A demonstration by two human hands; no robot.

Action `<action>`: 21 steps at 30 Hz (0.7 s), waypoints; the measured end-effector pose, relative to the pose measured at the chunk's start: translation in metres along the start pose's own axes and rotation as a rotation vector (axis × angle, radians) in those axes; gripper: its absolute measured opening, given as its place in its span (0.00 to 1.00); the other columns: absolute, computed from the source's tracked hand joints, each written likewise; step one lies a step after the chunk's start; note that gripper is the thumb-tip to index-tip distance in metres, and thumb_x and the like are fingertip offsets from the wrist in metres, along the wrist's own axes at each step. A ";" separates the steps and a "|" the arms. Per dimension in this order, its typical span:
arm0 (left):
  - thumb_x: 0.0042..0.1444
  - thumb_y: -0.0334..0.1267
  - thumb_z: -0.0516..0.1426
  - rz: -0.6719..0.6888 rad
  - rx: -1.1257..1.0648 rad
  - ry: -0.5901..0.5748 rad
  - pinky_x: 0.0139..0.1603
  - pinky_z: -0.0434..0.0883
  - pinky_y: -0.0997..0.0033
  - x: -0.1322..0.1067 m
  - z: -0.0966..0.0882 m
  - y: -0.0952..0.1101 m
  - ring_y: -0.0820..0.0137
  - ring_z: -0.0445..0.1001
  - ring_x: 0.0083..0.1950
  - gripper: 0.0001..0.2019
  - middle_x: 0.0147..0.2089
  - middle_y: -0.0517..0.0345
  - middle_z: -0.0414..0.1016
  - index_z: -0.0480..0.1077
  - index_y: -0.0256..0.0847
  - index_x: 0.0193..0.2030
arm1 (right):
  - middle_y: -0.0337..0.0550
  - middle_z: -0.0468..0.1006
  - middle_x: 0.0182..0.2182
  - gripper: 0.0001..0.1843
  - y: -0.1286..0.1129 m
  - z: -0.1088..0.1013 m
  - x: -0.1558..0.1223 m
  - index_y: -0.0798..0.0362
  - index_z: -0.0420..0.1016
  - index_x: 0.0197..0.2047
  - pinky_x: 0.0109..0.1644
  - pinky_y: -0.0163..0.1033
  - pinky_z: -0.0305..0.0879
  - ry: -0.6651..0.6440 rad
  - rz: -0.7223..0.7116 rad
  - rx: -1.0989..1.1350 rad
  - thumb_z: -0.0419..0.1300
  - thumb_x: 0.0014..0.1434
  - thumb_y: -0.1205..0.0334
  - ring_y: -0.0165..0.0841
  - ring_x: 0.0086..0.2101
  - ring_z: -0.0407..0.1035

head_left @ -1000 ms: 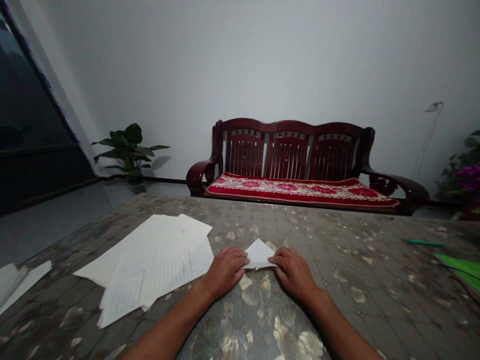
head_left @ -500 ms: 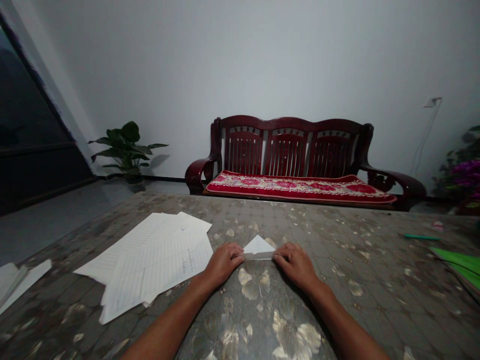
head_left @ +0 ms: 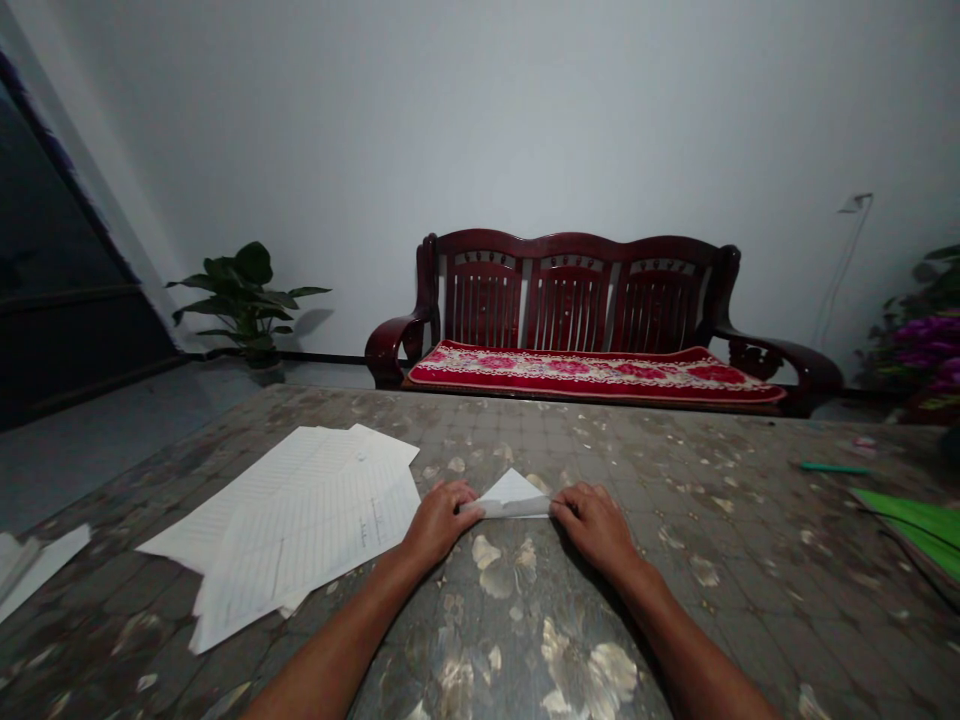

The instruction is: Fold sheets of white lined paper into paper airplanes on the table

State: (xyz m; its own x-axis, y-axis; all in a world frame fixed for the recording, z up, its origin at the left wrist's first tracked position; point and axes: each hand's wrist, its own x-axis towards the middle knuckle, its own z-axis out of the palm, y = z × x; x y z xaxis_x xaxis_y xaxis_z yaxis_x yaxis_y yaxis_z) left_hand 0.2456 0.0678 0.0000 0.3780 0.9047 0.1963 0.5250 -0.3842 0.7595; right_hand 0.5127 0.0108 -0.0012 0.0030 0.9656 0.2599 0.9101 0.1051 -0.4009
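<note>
A small folded white paper (head_left: 512, 494) with a pointed top lies on the flower-patterned table (head_left: 675, 560), straight ahead of me. My left hand (head_left: 437, 520) pinches its left end, fingers curled. At the right end my right hand (head_left: 595, 521) does the same, fingertips pressed on the folded lower edge. The strip between the two hands is turned up along the paper's near side.
A loose stack of lined white sheets (head_left: 300, 520) lies left of my hands. More white paper (head_left: 34, 565) sits at the far left edge. A green folder (head_left: 915, 520) and a green pen (head_left: 832, 467) lie at the right. Beyond the table stand a red wooden bench (head_left: 585, 320) and a potted plant (head_left: 244, 295).
The paper's near edge has been folded up into a narrow strip, so the visible triangle is smaller. Both hands stay at its two ends, moved slightly away from me.
</note>
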 end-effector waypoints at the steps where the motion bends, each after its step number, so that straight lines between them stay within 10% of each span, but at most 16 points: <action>1: 0.52 0.39 0.61 0.006 0.013 0.007 0.63 0.62 0.58 0.001 0.000 0.000 0.56 0.73 0.56 0.08 0.43 0.55 0.81 0.74 0.44 0.23 | 0.40 0.77 0.36 0.12 0.003 0.000 0.000 0.47 0.79 0.35 0.44 0.38 0.56 -0.010 -0.003 0.019 0.56 0.63 0.55 0.37 0.40 0.67; 21: 0.51 0.36 0.63 0.029 0.173 0.005 0.57 0.63 0.60 0.005 0.001 -0.001 0.61 0.73 0.50 0.07 0.43 0.53 0.78 0.74 0.40 0.24 | 0.39 0.77 0.35 0.03 0.026 -0.007 0.003 0.49 0.77 0.31 0.46 0.36 0.60 -0.039 -0.023 0.093 0.61 0.54 0.65 0.35 0.41 0.68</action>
State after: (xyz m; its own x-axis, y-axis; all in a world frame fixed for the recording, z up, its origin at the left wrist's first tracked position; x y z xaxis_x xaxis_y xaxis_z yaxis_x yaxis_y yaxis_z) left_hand 0.2479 0.0729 0.0002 0.3910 0.8937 0.2200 0.6378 -0.4354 0.6353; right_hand 0.5398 0.0150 -0.0043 -0.0351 0.9712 0.2359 0.8673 0.1469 -0.4756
